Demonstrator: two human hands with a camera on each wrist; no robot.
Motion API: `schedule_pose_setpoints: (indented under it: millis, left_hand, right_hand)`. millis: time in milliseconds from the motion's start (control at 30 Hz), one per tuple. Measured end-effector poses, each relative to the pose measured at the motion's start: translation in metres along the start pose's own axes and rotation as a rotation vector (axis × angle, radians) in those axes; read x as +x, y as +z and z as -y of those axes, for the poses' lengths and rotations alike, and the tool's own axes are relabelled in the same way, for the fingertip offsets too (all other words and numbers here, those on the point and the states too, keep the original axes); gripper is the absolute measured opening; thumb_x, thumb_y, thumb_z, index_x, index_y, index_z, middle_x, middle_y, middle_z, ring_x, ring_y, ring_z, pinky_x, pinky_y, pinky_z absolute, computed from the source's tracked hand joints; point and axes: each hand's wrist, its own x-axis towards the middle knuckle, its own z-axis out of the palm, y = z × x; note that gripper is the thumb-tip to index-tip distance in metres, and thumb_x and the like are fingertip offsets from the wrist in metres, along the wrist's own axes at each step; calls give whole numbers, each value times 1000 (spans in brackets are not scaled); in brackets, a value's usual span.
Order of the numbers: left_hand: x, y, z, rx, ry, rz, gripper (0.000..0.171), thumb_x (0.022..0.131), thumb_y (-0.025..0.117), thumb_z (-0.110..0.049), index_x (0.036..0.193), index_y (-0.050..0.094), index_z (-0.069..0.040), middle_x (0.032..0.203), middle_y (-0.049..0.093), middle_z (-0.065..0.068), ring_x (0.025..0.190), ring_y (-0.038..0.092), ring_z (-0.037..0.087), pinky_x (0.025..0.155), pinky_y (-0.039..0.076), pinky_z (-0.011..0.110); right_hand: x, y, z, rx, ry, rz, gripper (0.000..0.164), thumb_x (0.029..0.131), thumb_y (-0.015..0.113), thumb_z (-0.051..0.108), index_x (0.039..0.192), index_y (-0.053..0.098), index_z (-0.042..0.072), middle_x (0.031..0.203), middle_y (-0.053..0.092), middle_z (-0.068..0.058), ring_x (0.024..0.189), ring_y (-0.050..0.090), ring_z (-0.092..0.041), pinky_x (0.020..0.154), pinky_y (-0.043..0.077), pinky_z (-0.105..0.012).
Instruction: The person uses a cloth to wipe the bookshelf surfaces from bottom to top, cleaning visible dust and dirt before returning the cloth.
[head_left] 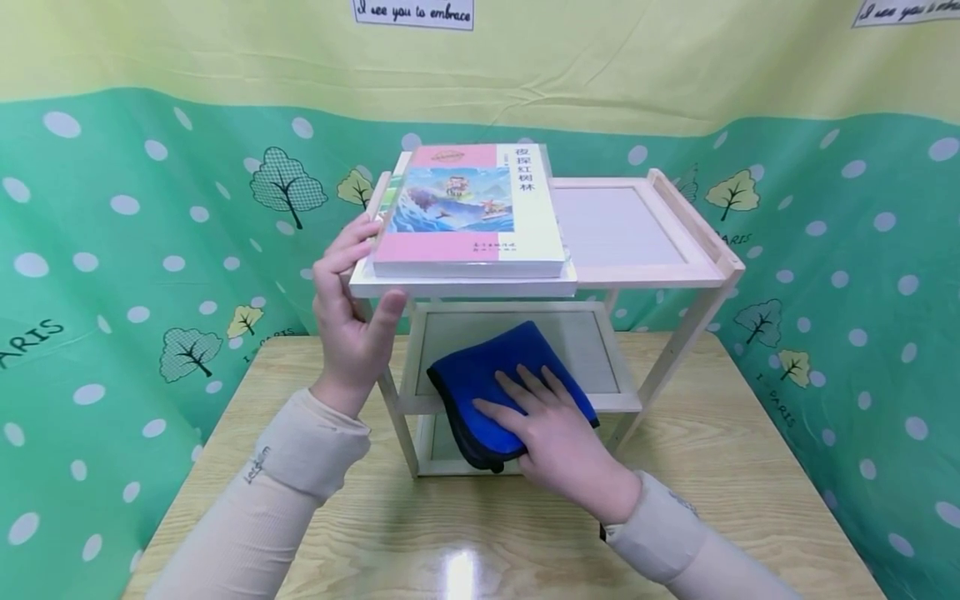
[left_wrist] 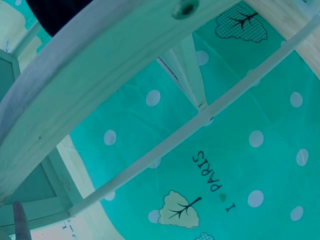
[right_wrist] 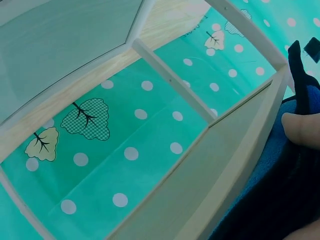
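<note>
Pale sleeves [head_left: 292,475] are nearest: the left hand [head_left: 351,325] has its thumb spread wide from its fingers at the left end of the rack [head_left: 667,358], right by the books [head_left: 457,204], and the right hand [head_left: 558,437] holds a blue cloth [head_left: 472,362], fingers fanned on top, thumb underneath. Cloth pokes past the middle shelf's [head_left: 617,403] front edge; beyond those fingertips there's a gap, then the top shelf [head_left: 622,225] in the way overhead.

Dotted green backdrop [head_left: 123,250]; wood-grained table [head_left: 420,542]
</note>
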Motion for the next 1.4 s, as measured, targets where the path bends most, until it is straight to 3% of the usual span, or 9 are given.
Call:
schedule_pose_setpoints:
  millis: [633, 1400]
  left_hand:
    - [0, 1, 0, -5, 0, -9, 81, 91, 60, -61, 112, 41, 15, 129, 54, 30, 139, 44, 34, 111, 46, 44]
    - [1, 2, 0, -1, -9, -13, 82, 89, 61, -63, 112, 41, 13, 129, 54, 29, 139, 44, 33, 114, 43, 45]
  right_hand:
    - [-10, 0, -8, 35, 29, -35, 75, 67, 62, -7, 136, 61, 24, 143, 55, -16, 135, 48, -42, 112, 37, -63]
    - [-31, -6, -26, 72, 125, -83, 79, 60, 60, -12, 132, 64, 21, 143, 56, -13, 136, 48, -40, 116, 30, -62]
